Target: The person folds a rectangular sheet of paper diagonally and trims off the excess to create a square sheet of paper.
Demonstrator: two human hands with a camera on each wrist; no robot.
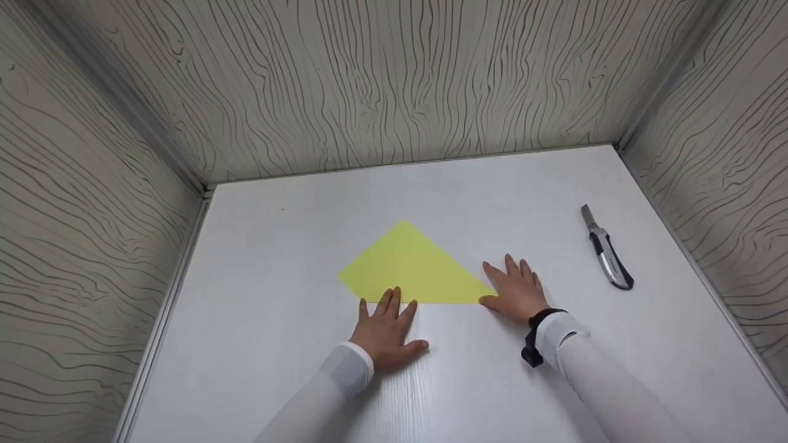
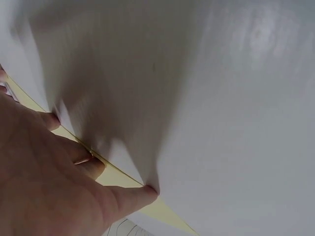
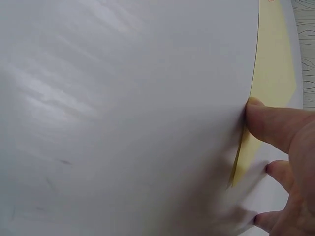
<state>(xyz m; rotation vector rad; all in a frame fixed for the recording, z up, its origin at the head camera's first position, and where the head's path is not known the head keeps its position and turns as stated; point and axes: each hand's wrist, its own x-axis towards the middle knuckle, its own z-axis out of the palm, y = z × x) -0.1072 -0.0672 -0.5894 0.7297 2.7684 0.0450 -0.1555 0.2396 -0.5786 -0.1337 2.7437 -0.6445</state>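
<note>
A yellow sheet of paper (image 1: pixel 403 264), folded to a flat shape with a peak at the back, lies on the white table. Its straight near edge runs left to right. My left hand (image 1: pixel 385 335) has its fingers spread, the fingertips pressing on that edge left of its middle; the left wrist view shows them along the crease. At the paper's right corner my right hand (image 1: pixel 519 294) lies with fingers spread. In the right wrist view its thumb (image 3: pixel 268 120) presses on the folded edge, where the layers part slightly at the tip.
A utility knife (image 1: pixel 608 253) with a silver and black handle lies at the right of the white table (image 1: pixel 265 246), blade end pointing away. Wood-patterned panels (image 1: pixel 381 80) stand at the back and both sides. A black band (image 1: pixel 538 338) circles the right wrist.
</note>
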